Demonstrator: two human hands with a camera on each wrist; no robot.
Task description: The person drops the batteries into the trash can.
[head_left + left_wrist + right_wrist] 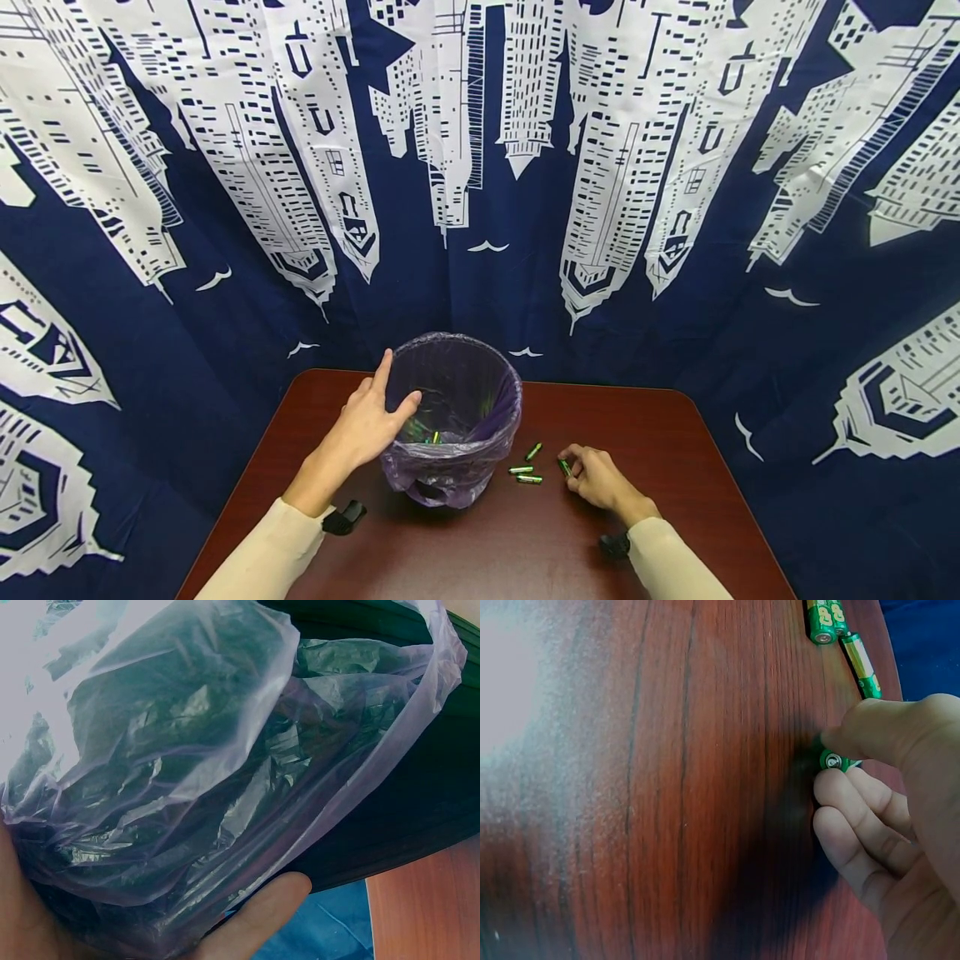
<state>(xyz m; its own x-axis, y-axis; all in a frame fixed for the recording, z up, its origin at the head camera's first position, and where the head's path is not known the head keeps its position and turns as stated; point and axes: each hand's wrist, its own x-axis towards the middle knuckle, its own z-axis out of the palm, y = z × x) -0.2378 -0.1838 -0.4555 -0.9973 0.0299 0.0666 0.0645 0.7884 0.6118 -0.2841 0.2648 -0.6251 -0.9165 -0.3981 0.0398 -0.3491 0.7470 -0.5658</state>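
Observation:
My left hand point(367, 423) straddles the left rim of a trash bin point(420, 780), thumb on the inner side and fingers outside. A thin purple bag point(450, 467) lines the bin and folds over its rim. To the right of the bin, my right hand point(600, 479) pinches a green battery point(832, 760) between thumb and fingers, low over the table. Between that hand and the bin lie three more batteries: one tilted battery point(533, 452), a second battery point(521, 470) and a third battery point(528, 479). Some green batteries point(437, 437) show inside the bin.
The dark red wooden table point(622, 417) has rounded far corners. Behind and beside it hangs a navy cloth point(465, 292) printed with white buildings. The bin stands on the left half of the table.

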